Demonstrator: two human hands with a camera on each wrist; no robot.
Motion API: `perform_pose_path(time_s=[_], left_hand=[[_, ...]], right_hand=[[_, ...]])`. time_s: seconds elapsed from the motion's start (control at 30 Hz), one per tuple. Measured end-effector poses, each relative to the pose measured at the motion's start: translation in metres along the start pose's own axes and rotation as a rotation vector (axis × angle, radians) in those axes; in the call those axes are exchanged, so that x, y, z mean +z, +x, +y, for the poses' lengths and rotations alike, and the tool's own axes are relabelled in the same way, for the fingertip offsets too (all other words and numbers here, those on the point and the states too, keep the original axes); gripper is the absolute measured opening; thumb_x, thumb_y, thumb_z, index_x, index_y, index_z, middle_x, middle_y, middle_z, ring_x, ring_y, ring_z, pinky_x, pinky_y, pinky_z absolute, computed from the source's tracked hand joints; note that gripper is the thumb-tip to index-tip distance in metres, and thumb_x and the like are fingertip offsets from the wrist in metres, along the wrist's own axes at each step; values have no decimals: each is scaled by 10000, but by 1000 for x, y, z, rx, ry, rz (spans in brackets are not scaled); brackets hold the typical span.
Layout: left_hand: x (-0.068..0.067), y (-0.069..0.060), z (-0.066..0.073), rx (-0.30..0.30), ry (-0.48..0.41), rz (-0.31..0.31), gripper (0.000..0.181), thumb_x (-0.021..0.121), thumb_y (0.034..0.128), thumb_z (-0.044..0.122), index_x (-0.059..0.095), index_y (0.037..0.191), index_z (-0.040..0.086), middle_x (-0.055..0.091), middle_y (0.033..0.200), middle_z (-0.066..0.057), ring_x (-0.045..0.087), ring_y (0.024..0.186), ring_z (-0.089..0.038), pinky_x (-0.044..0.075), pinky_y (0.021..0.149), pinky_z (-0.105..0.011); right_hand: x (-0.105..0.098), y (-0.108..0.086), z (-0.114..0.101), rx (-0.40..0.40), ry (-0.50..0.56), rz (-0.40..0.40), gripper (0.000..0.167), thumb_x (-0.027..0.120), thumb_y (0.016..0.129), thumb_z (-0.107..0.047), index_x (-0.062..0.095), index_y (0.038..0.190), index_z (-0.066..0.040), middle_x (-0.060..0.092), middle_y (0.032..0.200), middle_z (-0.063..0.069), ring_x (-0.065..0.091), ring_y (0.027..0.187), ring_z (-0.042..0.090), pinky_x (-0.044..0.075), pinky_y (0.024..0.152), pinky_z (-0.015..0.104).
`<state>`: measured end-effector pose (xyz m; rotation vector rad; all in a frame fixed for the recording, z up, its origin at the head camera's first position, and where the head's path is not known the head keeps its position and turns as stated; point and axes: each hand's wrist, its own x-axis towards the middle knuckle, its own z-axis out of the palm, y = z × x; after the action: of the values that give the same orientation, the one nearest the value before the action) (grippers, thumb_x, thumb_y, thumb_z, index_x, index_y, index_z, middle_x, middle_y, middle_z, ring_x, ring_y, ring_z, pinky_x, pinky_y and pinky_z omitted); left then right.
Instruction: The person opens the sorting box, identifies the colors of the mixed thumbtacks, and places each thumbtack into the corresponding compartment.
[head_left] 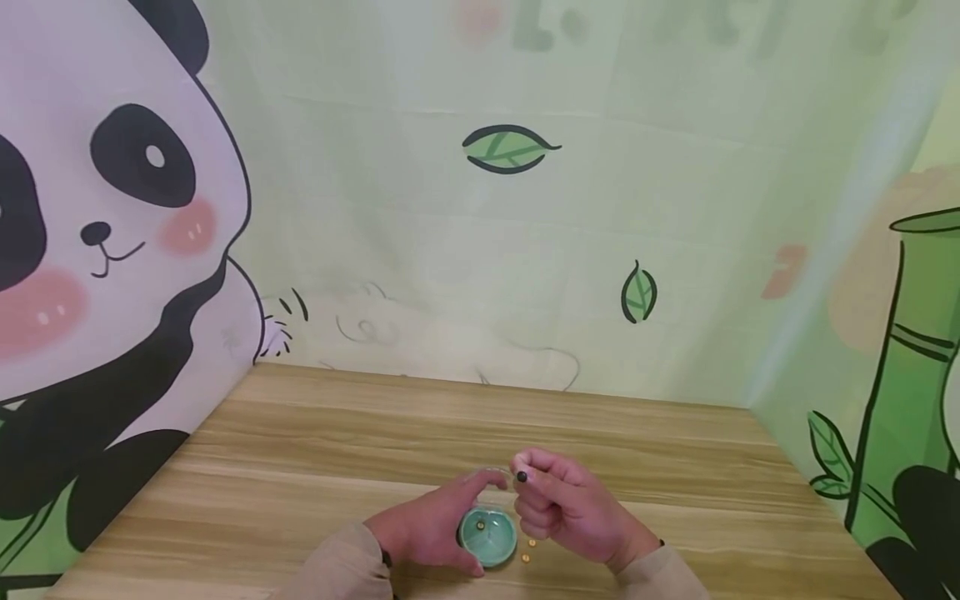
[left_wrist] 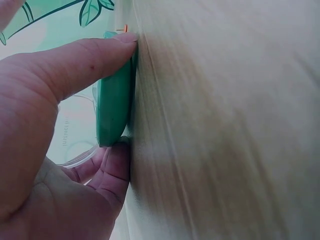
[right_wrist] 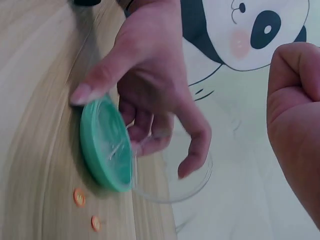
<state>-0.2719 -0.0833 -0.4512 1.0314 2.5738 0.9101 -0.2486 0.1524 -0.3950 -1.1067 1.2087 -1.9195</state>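
Note:
A round green case lies on the wooden table with its clear lid raised; a small gold piece is inside. My left hand holds the case from the left, its thumb and lower fingers around the rim, index finger arched near the lid. Just right of it, my right hand pinches a small dark round thing between thumb and index finger, above the table. In the right wrist view the right hand shows curled fingers, and the pinched thing is hidden.
Two small gold pieces, one above the other, lie on the table just right of the case. A printed cloth with a panda and leaves stands behind and at both sides of the table.

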Motion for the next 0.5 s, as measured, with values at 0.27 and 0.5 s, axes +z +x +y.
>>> perform_pose_path(time_s=[0.27, 0.5], left_hand=[[0, 0, -1, -5, -5, -10, 969, 927, 733, 314, 329, 1496, 324, 488, 1440, -36, 542, 1198, -144, 476, 1026, -365], [1, 1, -2, 17, 16, 3, 980, 926, 727, 321, 324, 1500, 306, 496, 1430, -43, 542, 1178, -135, 476, 1020, -354]], right_hand=[[7, 3, -5, -40, 66, -42, 363, 166, 1116, -69, 515, 1098, -167, 236, 690, -46, 212, 558, 113, 131, 505, 286], [12, 3, -8, -82, 111, -79, 387, 153, 1116, -79, 526, 1120, -181, 242, 681, -52, 217, 554, 110, 126, 494, 281]])
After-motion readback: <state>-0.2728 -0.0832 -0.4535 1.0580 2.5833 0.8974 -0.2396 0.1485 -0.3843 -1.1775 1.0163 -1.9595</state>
